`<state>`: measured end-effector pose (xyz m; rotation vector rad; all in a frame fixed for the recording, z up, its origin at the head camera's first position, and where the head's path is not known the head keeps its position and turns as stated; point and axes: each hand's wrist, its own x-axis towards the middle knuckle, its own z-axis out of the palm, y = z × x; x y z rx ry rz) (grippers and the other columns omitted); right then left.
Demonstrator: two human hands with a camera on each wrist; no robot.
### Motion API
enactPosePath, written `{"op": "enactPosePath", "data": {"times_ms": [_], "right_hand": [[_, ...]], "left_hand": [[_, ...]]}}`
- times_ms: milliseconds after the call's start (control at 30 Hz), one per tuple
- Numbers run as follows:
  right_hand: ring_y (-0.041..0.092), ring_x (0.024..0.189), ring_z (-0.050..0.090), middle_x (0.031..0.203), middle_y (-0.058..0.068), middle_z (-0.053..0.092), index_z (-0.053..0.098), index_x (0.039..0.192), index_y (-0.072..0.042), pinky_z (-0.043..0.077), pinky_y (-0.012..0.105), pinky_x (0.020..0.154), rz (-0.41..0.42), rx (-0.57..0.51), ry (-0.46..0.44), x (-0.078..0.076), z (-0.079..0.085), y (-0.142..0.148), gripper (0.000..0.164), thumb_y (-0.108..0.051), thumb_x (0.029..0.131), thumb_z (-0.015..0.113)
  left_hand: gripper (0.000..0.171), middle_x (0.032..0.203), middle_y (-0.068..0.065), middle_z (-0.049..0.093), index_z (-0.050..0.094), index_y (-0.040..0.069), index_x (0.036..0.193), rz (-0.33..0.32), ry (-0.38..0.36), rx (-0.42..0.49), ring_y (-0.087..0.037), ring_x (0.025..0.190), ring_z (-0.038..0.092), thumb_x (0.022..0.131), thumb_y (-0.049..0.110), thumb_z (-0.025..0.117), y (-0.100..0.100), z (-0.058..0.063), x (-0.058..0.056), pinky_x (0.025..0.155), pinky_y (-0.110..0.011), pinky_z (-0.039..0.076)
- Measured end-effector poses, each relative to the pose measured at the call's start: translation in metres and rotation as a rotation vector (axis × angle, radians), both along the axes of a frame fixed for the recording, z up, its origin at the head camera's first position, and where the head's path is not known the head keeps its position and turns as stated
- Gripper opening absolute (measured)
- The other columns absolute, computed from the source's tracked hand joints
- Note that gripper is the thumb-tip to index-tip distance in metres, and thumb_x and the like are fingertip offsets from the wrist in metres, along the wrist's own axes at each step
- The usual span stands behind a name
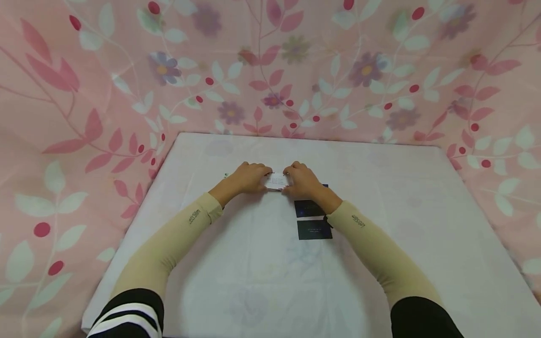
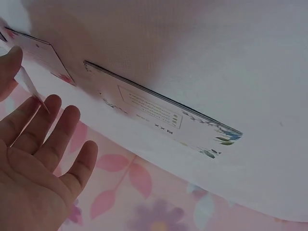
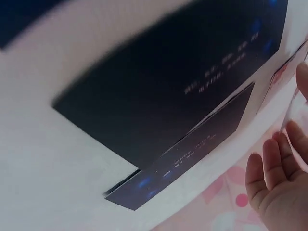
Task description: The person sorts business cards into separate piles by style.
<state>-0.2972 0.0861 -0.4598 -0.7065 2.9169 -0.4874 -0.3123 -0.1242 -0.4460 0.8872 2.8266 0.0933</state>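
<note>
A small white card (image 1: 276, 181) with fine print is held between both hands near the middle of the white table. My left hand (image 1: 249, 177) pinches its left end between thumb and fingers; in the left wrist view the card's thin edge (image 2: 32, 87) shows there. At the opposite end my right hand (image 1: 302, 180) grips it the same way. Just beyond the fingers in the left wrist view lies a card with a red floral corner (image 2: 45, 55). Beside the left hand rests a stack of white cards with blue and green leaf print (image 2: 154, 106), mostly hidden by the wrist in the head view.
Dark cards with blue spots (image 1: 314, 230) lie in rows beneath and beside the right forearm; the right wrist view shows a large dark card (image 3: 173, 82) and a second dark stack (image 3: 187, 149). A pink floral cloth (image 1: 270, 70) hangs behind the white table (image 1: 236, 281).
</note>
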Motion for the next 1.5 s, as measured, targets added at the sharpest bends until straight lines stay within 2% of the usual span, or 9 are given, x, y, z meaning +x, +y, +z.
{"op": "enactPosePath", "data": {"times_ms": [233, 400, 567, 833, 1067, 1333, 1500], "right_hand": [[0.028, 0.109, 0.054, 0.125, 0.014, 0.056, 0.062, 0.128, -0.006, 0.047, 0.044, 0.098, -0.016, 0.018, -0.083, -0.005, -0.008, -0.004, 0.056, -0.033, 0.082, 0.081], [0.028, 0.109, 0.055, 0.126, 0.016, 0.056, 0.063, 0.128, -0.005, 0.047, 0.042, 0.100, -0.003, 0.011, -0.116, -0.007, -0.007, -0.004, 0.054, -0.031, 0.084, 0.079], [0.028, 0.112, 0.055, 0.128, 0.016, 0.055, 0.063, 0.128, -0.005, 0.046, 0.044, 0.102, 0.010, 0.017, -0.118, -0.010, -0.009, -0.003, 0.054, -0.033, 0.085, 0.078], [0.028, 0.111, 0.055, 0.128, 0.016, 0.055, 0.062, 0.128, -0.004, 0.046, 0.044, 0.100, 0.004, 0.019, -0.120, -0.010, -0.010, -0.002, 0.055, -0.033, 0.085, 0.078], [0.027, 0.110, 0.053, 0.130, 0.015, 0.054, 0.061, 0.131, -0.004, 0.045, 0.043, 0.101, -0.010, 0.015, -0.133, -0.010, -0.009, -0.002, 0.057, -0.034, 0.085, 0.078], [0.029, 0.111, 0.055, 0.129, 0.016, 0.055, 0.063, 0.130, -0.003, 0.046, 0.044, 0.101, -0.012, 0.025, -0.102, -0.008, -0.008, -0.002, 0.057, -0.034, 0.084, 0.079], [0.030, 0.114, 0.056, 0.130, 0.016, 0.055, 0.063, 0.131, -0.004, 0.046, 0.047, 0.100, -0.004, 0.054, -0.089, -0.007, -0.009, -0.003, 0.057, -0.036, 0.086, 0.077]], "left_hand": [[0.057, 0.129, -0.006, 0.062, 0.059, 0.013, 0.133, -0.019, -0.041, -0.033, -0.022, 0.115, 0.060, 0.083, 0.034, 0.076, 0.002, -0.009, -0.009, 0.098, -0.050, 0.043], [0.052, 0.127, -0.008, 0.061, 0.064, 0.011, 0.128, -0.040, -0.061, -0.061, -0.020, 0.109, 0.060, 0.083, 0.034, 0.076, 0.002, -0.009, -0.014, 0.098, -0.051, 0.044], [0.048, 0.124, -0.008, 0.061, 0.067, 0.012, 0.123, -0.054, -0.063, -0.078, -0.020, 0.102, 0.059, 0.081, 0.034, 0.076, 0.004, -0.006, -0.016, 0.095, -0.050, 0.044], [0.051, 0.130, -0.009, 0.059, 0.065, 0.011, 0.126, -0.031, -0.094, -0.072, -0.022, 0.112, 0.059, 0.082, 0.034, 0.077, 0.005, -0.008, -0.018, 0.102, -0.054, 0.040], [0.048, 0.128, -0.010, 0.059, 0.068, 0.009, 0.121, -0.011, -0.103, -0.056, -0.022, 0.107, 0.058, 0.082, 0.036, 0.077, 0.003, -0.007, -0.019, 0.099, -0.053, 0.041], [0.041, 0.123, -0.009, 0.060, 0.070, 0.008, 0.115, -0.015, -0.106, -0.030, -0.022, 0.102, 0.058, 0.083, 0.032, 0.077, 0.004, -0.005, -0.019, 0.099, -0.052, 0.041], [0.042, 0.124, -0.009, 0.061, 0.070, 0.008, 0.116, -0.004, -0.111, -0.031, -0.023, 0.108, 0.058, 0.083, 0.032, 0.078, 0.004, -0.007, -0.018, 0.100, -0.051, 0.040]]}}
